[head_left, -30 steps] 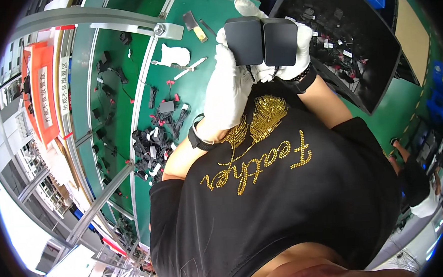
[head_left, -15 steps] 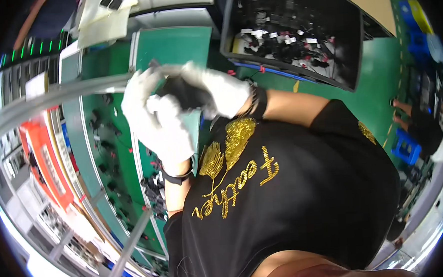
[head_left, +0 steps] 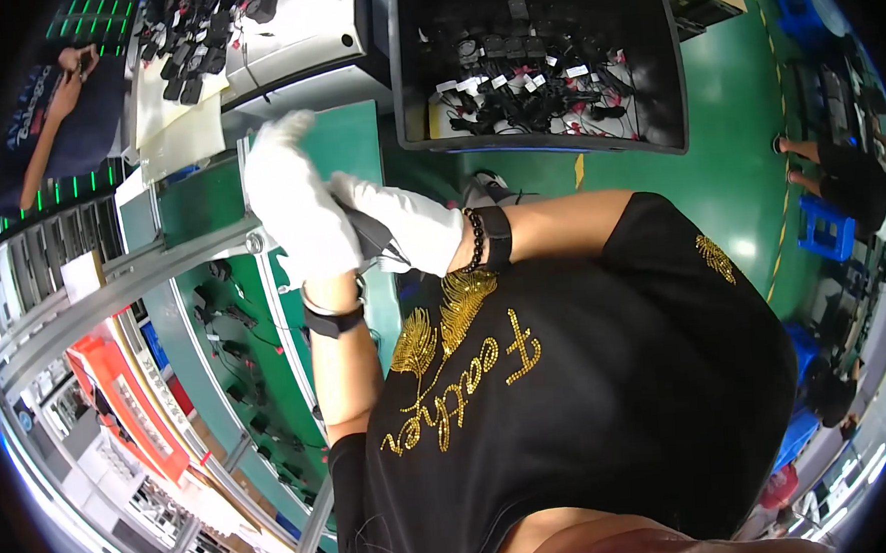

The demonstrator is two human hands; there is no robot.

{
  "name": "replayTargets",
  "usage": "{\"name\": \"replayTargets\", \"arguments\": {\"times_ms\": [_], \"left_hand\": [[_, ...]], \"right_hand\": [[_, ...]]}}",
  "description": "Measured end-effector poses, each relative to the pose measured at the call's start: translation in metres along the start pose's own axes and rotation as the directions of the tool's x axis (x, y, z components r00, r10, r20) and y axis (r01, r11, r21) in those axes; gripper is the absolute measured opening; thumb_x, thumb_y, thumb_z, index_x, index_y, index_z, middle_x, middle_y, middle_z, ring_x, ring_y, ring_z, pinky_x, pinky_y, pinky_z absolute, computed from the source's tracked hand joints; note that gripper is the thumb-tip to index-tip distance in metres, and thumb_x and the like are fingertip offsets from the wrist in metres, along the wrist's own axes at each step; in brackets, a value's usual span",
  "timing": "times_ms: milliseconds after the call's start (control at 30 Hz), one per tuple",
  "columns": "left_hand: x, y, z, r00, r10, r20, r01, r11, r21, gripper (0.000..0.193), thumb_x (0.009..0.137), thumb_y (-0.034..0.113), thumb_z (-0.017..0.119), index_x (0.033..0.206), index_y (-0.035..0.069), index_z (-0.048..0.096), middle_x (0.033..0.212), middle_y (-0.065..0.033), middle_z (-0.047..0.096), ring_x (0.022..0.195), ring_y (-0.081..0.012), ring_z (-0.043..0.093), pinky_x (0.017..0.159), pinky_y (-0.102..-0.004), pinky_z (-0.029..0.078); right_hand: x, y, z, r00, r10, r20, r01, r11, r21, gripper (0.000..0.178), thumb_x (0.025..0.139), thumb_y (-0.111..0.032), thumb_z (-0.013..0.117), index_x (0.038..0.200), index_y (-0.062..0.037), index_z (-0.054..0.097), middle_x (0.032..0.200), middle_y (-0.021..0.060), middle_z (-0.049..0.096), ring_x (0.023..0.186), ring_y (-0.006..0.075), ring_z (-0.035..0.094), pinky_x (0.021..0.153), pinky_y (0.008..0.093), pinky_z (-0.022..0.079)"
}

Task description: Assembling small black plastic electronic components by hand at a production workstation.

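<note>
Both my hands wear white gloves and meet over the green bench top [head_left: 340,132]. Between them is a black power adapter [head_left: 369,236], a dark block with thin wires, mostly covered by the gloves. My right hand [head_left: 418,224] is closed around its right side. Against its left side is my left hand [head_left: 297,199], with fingers stretched out and pointing away from me. Just beyond my right hand stands a large black bin [head_left: 542,151], holding many black adapters with cables, white tags and red tips.
A metal frame rail [head_left: 132,278] crosses at the left, beside a green conveyor [head_left: 207,359] carrying black parts. More adapters [head_left: 196,49] lie on a pale bench at the upper left. A co-worker [head_left: 44,122] is at the far left; people and blue stools [head_left: 826,226] are at the right.
My left hand's fingers have gone from curled around the black adapter to stretched out. My right hand has moved slightly lower and left. The view has shifted, showing more of the upper-left bench.
</note>
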State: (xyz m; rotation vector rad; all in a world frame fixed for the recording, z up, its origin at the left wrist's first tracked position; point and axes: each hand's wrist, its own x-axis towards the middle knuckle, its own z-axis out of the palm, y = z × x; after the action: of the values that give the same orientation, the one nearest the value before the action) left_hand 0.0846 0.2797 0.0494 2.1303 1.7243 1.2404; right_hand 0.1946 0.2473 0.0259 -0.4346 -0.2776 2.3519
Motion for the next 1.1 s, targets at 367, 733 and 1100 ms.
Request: {"name": "replayTargets", "arguments": {"times_ms": [367,733,1100], "left_hand": [[-0.011,0.031,-0.014,0.952,-0.101,-0.289,0.074,0.992,-0.103,0.054,0.099,0.041,0.035,0.128,-0.002,0.048,0.126,-0.0159,0.051,0.119,-0.0262,0.049,0.103,-0.0385,0.040],[-0.066,0.017,0.031,0.806,-0.469,0.361,0.592,0.629,-0.504,0.026,0.095,0.008,0.047,0.119,-0.002,0.053,0.122,-0.0117,0.055,0.112,-0.0189,0.053,0.098,-0.0301,0.040],[-0.087,0.009,0.048,0.746,-0.391,0.538,0.513,0.854,-0.091,0.027,0.094,0.006,0.048,0.118,-0.003,0.054,0.116,-0.0112,0.058,0.106,-0.0179,0.056,0.096,-0.0288,0.041]], "right_hand": [[-0.089,-0.177,0.062,0.663,-0.745,0.073,0.749,0.660,-0.063,0.060,0.091,-0.054,0.045,0.123,-0.0034,0.051,0.092,0.0164,0.064,0.070,0.0238,0.066,0.048,0.0295,0.053],[-0.135,-0.241,-0.119,0.171,-0.804,-0.569,0.611,0.540,-0.579,0.045,0.086,-0.051,0.058,0.109,-0.0111,0.062,0.092,0.0059,0.064,0.060,0.0190,0.061,0.047,0.0219,0.051],[-0.063,-0.229,-0.366,-0.178,-0.829,-0.529,-0.965,0.251,-0.069,0.071,0.078,-0.074,0.046,0.135,-0.0303,0.045,0.125,0.0179,0.048,0.108,0.0304,0.052,0.087,0.0418,0.047]]}}
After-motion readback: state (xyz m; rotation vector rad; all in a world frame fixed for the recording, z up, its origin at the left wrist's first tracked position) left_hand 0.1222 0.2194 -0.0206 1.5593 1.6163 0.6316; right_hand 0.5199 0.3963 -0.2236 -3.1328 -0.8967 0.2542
